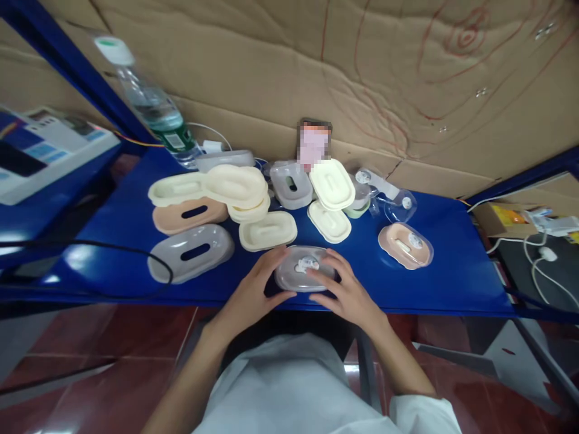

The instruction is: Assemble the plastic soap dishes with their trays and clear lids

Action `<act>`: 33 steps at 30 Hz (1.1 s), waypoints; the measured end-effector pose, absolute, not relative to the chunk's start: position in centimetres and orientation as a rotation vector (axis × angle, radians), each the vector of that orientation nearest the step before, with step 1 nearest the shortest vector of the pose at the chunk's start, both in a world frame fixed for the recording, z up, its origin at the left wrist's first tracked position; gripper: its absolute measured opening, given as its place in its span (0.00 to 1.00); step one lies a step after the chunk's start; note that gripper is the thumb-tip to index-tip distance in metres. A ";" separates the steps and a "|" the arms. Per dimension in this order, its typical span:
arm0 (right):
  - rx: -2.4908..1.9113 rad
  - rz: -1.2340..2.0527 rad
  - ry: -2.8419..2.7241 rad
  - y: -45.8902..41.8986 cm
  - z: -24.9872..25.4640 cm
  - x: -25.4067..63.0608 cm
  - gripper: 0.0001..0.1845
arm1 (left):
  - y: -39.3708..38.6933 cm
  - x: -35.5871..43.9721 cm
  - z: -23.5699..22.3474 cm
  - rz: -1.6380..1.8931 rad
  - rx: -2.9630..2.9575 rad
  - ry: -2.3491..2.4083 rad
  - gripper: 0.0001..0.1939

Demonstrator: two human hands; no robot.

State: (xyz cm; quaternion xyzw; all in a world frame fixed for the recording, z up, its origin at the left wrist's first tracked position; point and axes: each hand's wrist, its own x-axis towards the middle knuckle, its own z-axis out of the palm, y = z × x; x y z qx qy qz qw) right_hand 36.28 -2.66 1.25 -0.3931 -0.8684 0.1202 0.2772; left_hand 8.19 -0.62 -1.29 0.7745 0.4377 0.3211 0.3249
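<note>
On table (456, 286): container (296, 278) between left hand (259, 282) and right hand (351, 294); stacked trays (236, 184) behind, leftward; bottle (169, 123) farther back, left; packaged dish (404, 246) right, covers (400, 207) behind it.

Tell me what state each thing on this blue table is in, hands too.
Stickered grey oval plastic case: held at both ends
Left hand: curved around the case's left end
Right hand: spread over the case's right end
Peach scalloped plastic dish: under a clear cover
Clear plastic bottle: standing, capped
Peach oval slotted plastic piece: slot open
Grey oval slotted plastic piece, front left: slot open
Cream oval plastic pieces: several overlapping
</note>
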 end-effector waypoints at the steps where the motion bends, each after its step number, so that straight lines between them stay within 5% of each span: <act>1: -1.031 0.300 -2.356 -2.5 1.3 36.3 0.31 | -0.6 8.2 -1.3 0.842 2.029 1.147 0.42; 10: -1.102 0.411 -2.368 -2.1 2.0 36.0 0.31 | -0.5 8.0 -1.2 0.790 1.996 1.124 0.43; 19: -1.166 0.530 -2.367 -2.0 2.7 36.0 0.29 | -0.2 7.4 -0.8 0.812 1.955 1.098 0.33; 33: -1.842 -0.294 -2.079 -7.2 1.7 42.7 0.34 | -0.6 8.2 -1.9 0.823 1.995 1.150 0.37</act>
